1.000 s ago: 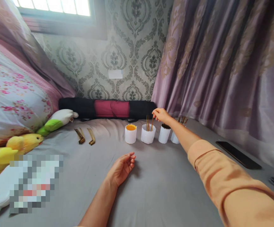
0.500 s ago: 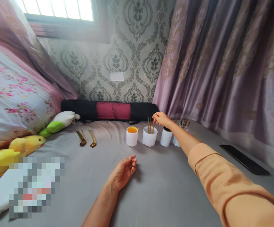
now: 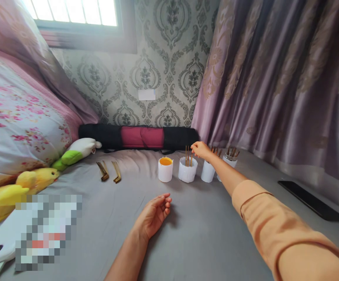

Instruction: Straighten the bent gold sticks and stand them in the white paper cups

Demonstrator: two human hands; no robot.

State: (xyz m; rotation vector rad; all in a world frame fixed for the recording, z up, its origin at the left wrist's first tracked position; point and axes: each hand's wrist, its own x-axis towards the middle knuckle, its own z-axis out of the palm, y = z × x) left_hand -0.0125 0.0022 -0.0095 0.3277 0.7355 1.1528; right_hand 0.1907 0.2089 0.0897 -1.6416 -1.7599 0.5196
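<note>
My right hand is pinched on the top of a thin brown stick. Its lower end is inside a wide white cup, where a couple of similar sticks stand upright. Palm partly up, my left hand rests on the grey sheet in front of the cups, fingers loosely curled and holding nothing. To the left of the wide cup is a white cup with an orange inside. Right of it, a white cup and a jar hold more brown sticks, partly hidden by my right forearm.
Two bundles of thin gold-coloured bent rods lie on the sheet at left. Plush toys, a white device and a blurred-out item are at far left. A black phone-like slab lies right; a black-and-red roll lines the wall.
The view has shifted slightly, so everything sits a little further right. My right hand still pinches the stick at the cup; my left hand stays in place.
</note>
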